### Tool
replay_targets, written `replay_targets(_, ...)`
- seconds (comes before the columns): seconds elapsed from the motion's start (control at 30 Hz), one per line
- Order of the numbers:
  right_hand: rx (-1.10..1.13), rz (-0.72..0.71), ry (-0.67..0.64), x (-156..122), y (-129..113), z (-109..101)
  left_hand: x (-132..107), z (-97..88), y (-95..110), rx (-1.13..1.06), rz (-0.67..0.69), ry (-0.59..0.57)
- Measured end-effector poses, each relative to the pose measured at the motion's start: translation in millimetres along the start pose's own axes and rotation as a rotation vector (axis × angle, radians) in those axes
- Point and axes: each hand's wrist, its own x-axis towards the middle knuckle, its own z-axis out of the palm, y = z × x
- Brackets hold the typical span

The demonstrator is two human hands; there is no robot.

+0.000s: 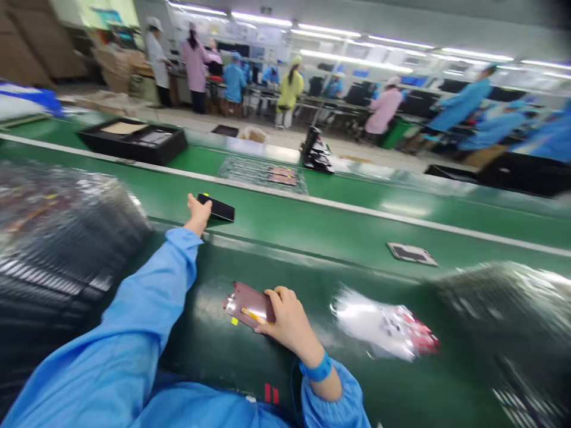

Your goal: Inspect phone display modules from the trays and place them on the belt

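Slab, one, black: pinched in left hand | panel, one, brown: clasped in right hand

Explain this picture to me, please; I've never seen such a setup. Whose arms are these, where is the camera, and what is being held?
There's no machine here: these are a person's own bare hands, seen by one camera worn on the head, looking forward and down. The left hand holds a dark, phone-like slab. Nearer, the right hand holds a brownish flat panel with an orange strip on it. On the green surface lie clear plastic wrapping and, farther back, a pale-edged flat part. A black tray sits beyond.
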Motion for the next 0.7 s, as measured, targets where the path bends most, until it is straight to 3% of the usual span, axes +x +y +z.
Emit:
replay_targets(0.1,-0.006,-0.034,0.025,-3.1,10.5,10.1,-22.0,-21.2,13.1,0.252,0.082,0.251)
replay_targets(0.17,0.021,-0.049,0.043,-4.1,20.6,15.4,-51.0,-44.1,26.3,0.375,0.146,0.325)
replay_targets(0.23,0.055,-0.056,0.066,-4.9,29.4,19.6,-90.2,-75.5,40.8,0.577,0.238,0.389)
replay_targets(0.3,0.087,-0.067,0.091,-5.6,35.2,22.5,-132.1,-113.3,54.0,0.961,0.301,0.544)
replay_targets(0.37,0.121,-0.095,0.104,-6.2,38.0,24.3,-167.0,-151.0,64.7,1.219,0.161,0.697)
replay_targets(0.43,0.157,-0.134,0.102,-6.6,38.8,25.5,-188.7,-179.8,74.3,1.359,-0.050,0.688)
replay_targets(0.47,0.172,-0.154,0.097,-6.8,38.9,25.8,-194.4,-189.1,79.4,1.412,-0.117,0.660)
replay_targets(0.53,0.200,-0.181,0.091,-7.5,39.5,26.2,-198.2,-197.7,91.9,1.502,-0.128,0.643)
replay_targets(0.7,0.258,-0.178,0.113,-10.1,42.0,23.0,-189.8,-205.7,142.8,1.599,0.114,0.765)
